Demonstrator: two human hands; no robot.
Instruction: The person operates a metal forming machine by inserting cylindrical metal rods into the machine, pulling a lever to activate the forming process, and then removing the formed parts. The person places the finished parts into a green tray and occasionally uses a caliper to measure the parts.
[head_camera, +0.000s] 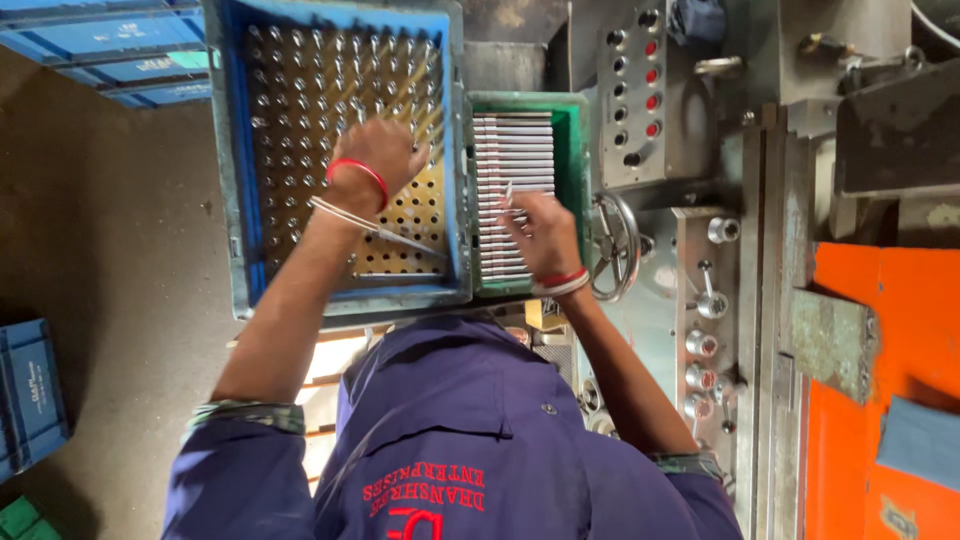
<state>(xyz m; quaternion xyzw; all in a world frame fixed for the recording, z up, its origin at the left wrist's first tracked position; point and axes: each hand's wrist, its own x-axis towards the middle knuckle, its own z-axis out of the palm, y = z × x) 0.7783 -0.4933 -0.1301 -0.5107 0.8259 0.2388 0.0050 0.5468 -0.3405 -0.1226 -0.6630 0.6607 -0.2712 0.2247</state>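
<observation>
My left hand (375, 165) hovers over a blue crate (232, 200) that holds a perforated yellow plate (410, 225) with several short metal pins standing in its holes. The fingers curl down among the pins and are hidden by the back of the hand. My right hand (540, 235) is over a green tray (573, 150) just right of the crate. The tray holds a row of thin metal rods (512, 140) lying side by side. Thumb and fingers pinch one rod (508, 195), which is lifted at an angle above the others. Both wrists wear red and white bangles.
A handwheel (612, 245) sits right beside the green tray. Behind it is a grey control panel (635, 90) with red and black buttons, and knobs and levers (708, 300) stand lower down. An orange surface (900, 330) lies far right. Blue crates (110, 50) stand on the floor at left.
</observation>
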